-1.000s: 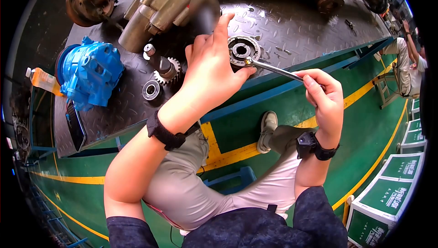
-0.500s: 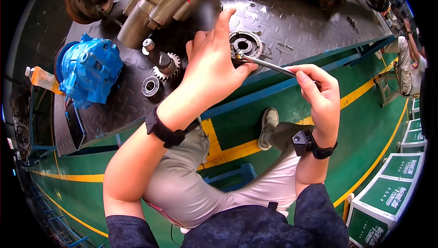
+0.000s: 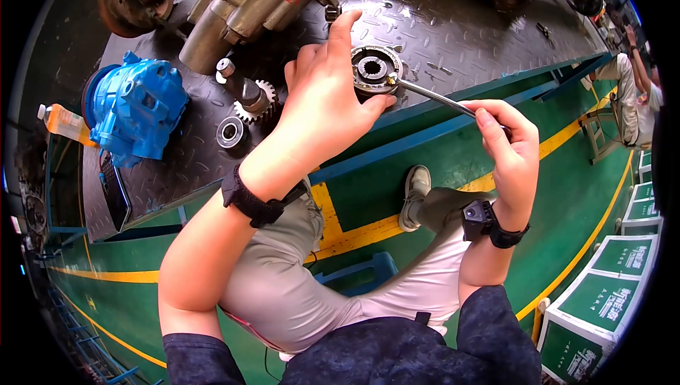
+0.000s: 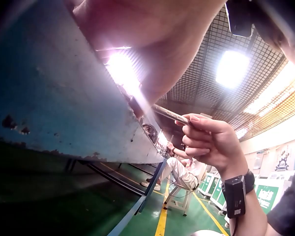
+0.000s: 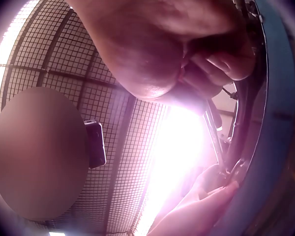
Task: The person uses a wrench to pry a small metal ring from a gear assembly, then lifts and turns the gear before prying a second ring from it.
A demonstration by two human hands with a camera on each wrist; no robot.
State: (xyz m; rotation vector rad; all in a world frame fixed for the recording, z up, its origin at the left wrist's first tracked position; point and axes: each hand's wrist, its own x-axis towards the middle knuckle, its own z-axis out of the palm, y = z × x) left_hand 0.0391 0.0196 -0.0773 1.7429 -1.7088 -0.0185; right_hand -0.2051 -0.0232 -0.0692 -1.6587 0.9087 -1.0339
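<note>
In the head view a round metal ring part [image 3: 378, 90] with a splined centre lies flat on the dark tread-plate table. My left hand [image 3: 322, 98] is beside it, index finger extended past its far left and thumb stretched along its near edge; whether they touch it is unclear. My right hand [image 3: 506, 148] pinches the end of a slim metal tool [image 3: 432, 96], whose tip lies at the ring's right side. The left wrist view shows my right hand [image 4: 211, 142] curled round the tool [image 4: 171, 114]. In the right wrist view my left hand [image 5: 196, 209] is near the tool's far end.
Left of my left hand are a toothed gear shaft [image 3: 255, 99], a bearing [image 3: 231, 132], a blue housing [image 3: 138, 109] and a phone [image 3: 115, 190]. A large metal casing [image 3: 248, 2] stands behind. The blue table edge [image 3: 425, 122] runs beneath the tool.
The tool's tip moved left and up along the ring, then right to its right side. My right hand shifted slightly left, then right. My left hand moved slightly left and up.
</note>
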